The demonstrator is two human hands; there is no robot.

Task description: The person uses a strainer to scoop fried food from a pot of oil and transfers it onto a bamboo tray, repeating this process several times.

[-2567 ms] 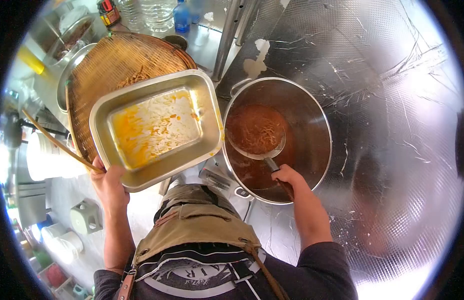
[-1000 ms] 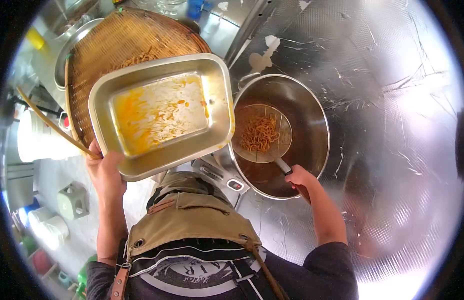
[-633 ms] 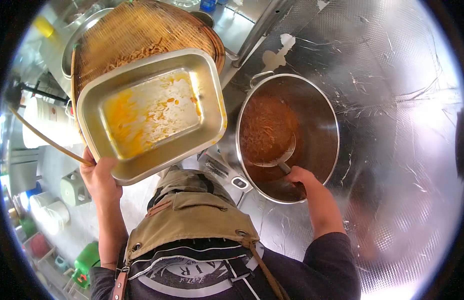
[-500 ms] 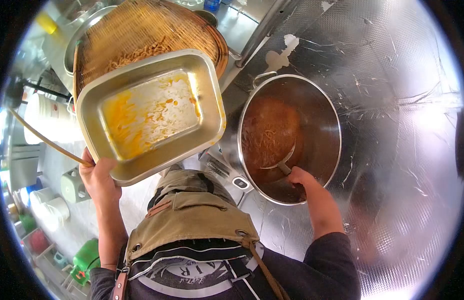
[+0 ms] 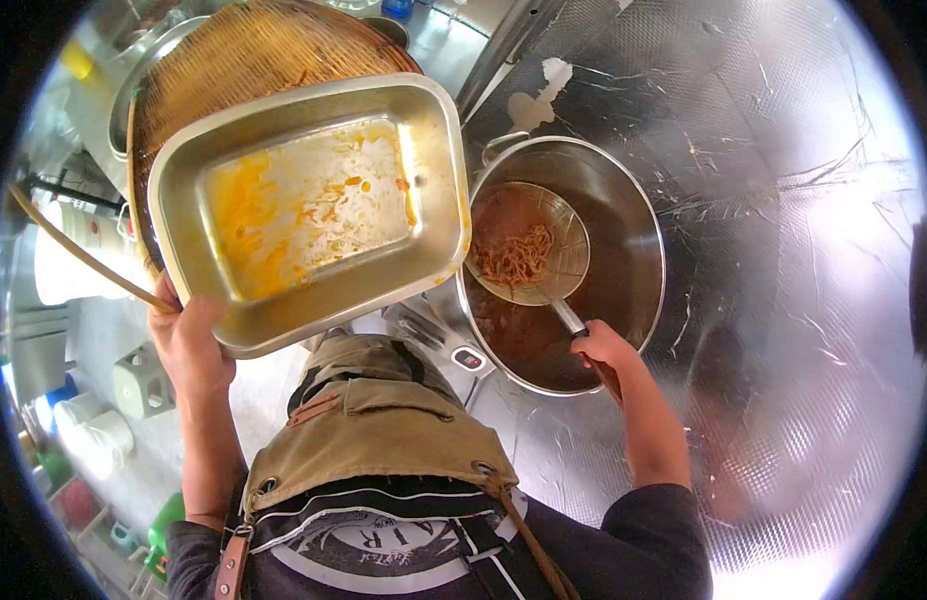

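Observation:
My left hand [image 5: 192, 345] is closed on the near left corner of a rectangular metal tray [image 5: 439, 215], smeared inside with orange-yellow residue. A thin wooden stick [image 5: 89, 252] runs into the same hand; its hidden end cannot be made out. My right hand [image 5: 606, 348] grips the dark handle of a round wire mesh skimmer [image 5: 574, 250]. Brown fried strips [image 5: 519, 256] lie in the skimmer's mesh. The skimmer is inside the rim of a deep steel pot [image 5: 649, 225], above dark brown liquid. The tray's right edge is close beside the pot.
A round woven bamboo tray [image 5: 244, 65] lies behind the metal tray, partly hidden. Foil-like sheeting [image 5: 784, 270] covers the surface at right. White buckets [image 5: 79, 255] and a pale stool [image 5: 144, 380] stand at left.
My right hand has lifted the skimmer up from the liquid, bringing the strips into plain view. The metal tray has shifted slightly right, nearer the pot, still in my left hand.

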